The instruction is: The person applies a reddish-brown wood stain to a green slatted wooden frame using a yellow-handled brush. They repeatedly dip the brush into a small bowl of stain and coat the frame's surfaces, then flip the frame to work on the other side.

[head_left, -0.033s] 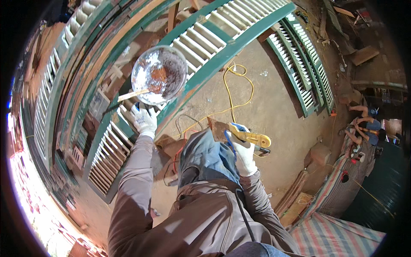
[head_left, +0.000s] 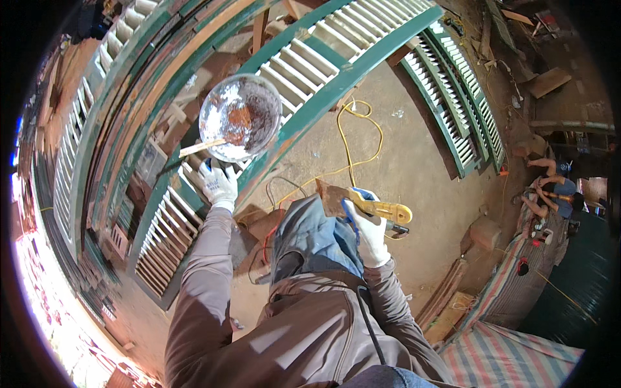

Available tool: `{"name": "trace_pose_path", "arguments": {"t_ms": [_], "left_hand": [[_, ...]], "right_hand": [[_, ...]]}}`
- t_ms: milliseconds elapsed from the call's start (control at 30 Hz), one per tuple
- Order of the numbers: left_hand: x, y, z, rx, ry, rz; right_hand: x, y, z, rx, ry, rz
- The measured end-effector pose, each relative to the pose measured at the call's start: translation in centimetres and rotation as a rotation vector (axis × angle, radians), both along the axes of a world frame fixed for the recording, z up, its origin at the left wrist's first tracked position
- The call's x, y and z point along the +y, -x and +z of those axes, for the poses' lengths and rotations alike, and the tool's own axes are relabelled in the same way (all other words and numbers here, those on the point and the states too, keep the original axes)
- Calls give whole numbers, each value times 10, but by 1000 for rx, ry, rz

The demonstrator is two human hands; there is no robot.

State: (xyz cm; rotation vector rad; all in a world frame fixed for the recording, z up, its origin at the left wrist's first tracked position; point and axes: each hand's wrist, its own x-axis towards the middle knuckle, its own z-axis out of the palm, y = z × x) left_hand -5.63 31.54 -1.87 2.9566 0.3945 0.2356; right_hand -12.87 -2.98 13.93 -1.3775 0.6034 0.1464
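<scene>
A round bowl (head_left: 262,136) holds white, brown and rusty-orange material, with a wooden stick (head_left: 202,147) lying across its rim. My left hand (head_left: 220,186), in a white and blue work glove, has hold of the bowl at its near side; some fingertips are hidden below the rim. Beneath the bowl stretches a long green louvered shutter (head_left: 352,74) with pale slats. Over my right thigh, my gloved right hand (head_left: 369,233) is closed around a scraper (head_left: 385,210) with a yellow handle. Its broad, rust-brown blade (head_left: 331,197) points left.
More green shutters (head_left: 453,103) lean at the right, and frames are stacked at the left. A yellow cord (head_left: 378,139) loops over the floor. A dark tool (head_left: 397,228) shows beyond my right hand. Another person (head_left: 556,194) sits at the far right, near a striped sheet (head_left: 504,355).
Almost everything stays as it was. The view has shifted slightly, and the scraper has moved a few pixels right. Both hands keep their places.
</scene>
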Motion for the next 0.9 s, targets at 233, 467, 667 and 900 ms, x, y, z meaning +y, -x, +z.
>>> {"name": "trace_pose_path", "arguments": {"t_ms": [233,467,667,900], "left_hand": [[17,-2,-18,29,160,-45],[8,13,-28,-185,991,88],[-26,-15,14,-384,1990,430],[-78,-86,27,-150,1744,615]], "right_hand": [[-60,-39,13,97,-136,-192],[-98,-102,-20,-29,-508,-112],[-93,-169,-2,27,-453,-167],[-120,-216,-24,25,-463,-124]]}}
